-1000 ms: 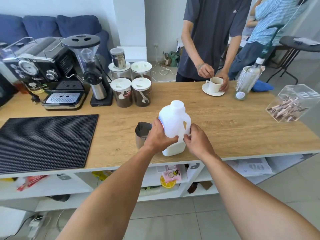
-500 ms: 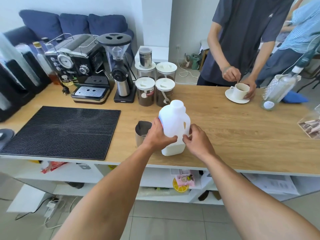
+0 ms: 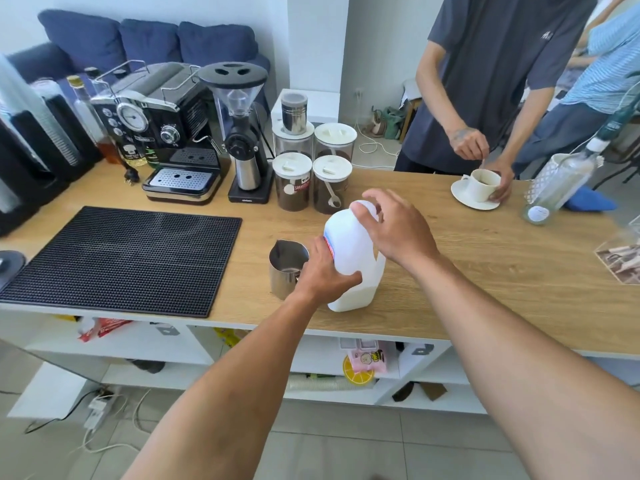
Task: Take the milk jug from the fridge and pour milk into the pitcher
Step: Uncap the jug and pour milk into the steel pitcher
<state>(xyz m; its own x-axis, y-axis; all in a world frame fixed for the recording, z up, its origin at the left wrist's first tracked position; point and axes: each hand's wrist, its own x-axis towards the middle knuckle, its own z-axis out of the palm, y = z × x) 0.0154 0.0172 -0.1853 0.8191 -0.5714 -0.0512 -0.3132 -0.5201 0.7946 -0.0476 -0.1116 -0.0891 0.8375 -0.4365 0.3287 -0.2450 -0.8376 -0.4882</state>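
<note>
A white plastic milk jug (image 3: 349, 258) stands upright on the wooden counter (image 3: 485, 271) near its front edge, with a little milk showing at the bottom. My left hand (image 3: 323, 271) grips the jug's lower left side. My right hand (image 3: 394, 226) rests over the top of the jug, fingers curled around its white cap. A steel pitcher (image 3: 285, 268) sits on the counter just left of the jug, touching my left hand; it looks nearly dry inside.
A black rubber mat (image 3: 121, 258) covers the counter's left. Behind it stand an espresso machine (image 3: 162, 133), a grinder (image 3: 242, 140) and several lidded jars (image 3: 311, 168). Across the counter a person (image 3: 491, 81) holds a cup on a saucer (image 3: 479, 188); a glass bottle (image 3: 561, 181) stands at right.
My right hand has left the jug's handle side and risen onto the cap. My left hand keeps its hold. The view has shifted left and closer.
</note>
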